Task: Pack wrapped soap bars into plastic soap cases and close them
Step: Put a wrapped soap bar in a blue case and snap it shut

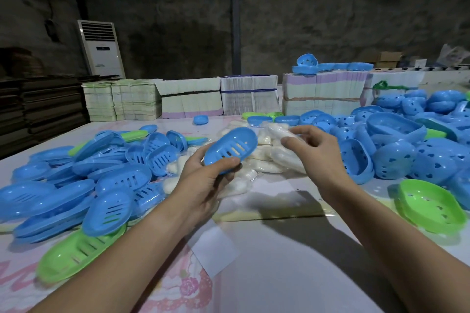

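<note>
Here the left hand (203, 178) grips one blue slotted case half (230, 148), its long axis slanting up toward the far right. The right hand (311, 145) pinches one wrapped soap bar (278, 131) just right of it, over the soap pile (256, 157) mid-bench. Case halves lie heaped along both bench (279, 274) sides, too many to count.

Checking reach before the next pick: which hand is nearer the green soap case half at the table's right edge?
Right. The right hand is up-left of the green case half; the left hand lies farther left.
</note>
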Action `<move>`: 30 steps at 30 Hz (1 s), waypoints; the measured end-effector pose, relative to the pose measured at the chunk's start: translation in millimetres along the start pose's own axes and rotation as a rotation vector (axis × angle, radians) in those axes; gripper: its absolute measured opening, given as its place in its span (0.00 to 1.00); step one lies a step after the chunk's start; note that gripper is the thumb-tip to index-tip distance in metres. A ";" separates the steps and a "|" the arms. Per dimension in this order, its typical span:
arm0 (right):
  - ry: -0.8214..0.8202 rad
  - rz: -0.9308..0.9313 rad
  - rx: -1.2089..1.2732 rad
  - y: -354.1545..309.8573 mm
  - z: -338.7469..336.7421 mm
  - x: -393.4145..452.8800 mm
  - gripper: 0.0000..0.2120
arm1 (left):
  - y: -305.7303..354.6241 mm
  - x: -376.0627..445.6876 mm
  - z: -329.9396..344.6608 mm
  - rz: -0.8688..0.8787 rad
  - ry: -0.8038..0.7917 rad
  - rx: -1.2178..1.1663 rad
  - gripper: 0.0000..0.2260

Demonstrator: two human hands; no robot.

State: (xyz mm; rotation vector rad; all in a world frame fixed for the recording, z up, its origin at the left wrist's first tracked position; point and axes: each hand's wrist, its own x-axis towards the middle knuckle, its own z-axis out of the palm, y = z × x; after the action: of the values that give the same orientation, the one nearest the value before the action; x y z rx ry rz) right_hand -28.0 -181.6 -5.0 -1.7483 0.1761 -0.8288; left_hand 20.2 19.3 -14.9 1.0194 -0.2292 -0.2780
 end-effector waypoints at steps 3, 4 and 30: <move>-0.072 -0.147 -0.031 -0.8 4.0 -4.1 0.09 | -5.0 0.6 1.5 -0.028 -0.026 0.079 0.23; -0.113 -0.199 -0.067 -0.7 6.2 -6.6 0.10 | -6.6 0.4 1.7 -0.031 -0.048 0.095 0.25; -0.491 -0.236 -0.134 2.8 17.4 -16.5 0.10 | -15.3 -7.9 -1.7 0.068 -0.246 0.454 0.26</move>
State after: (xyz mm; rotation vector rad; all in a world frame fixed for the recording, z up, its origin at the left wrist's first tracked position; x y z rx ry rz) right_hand -28.8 -160.6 -16.8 -2.0710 -0.3138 -0.5376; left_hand 11.4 15.7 -29.4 1.4231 -0.5672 -0.2968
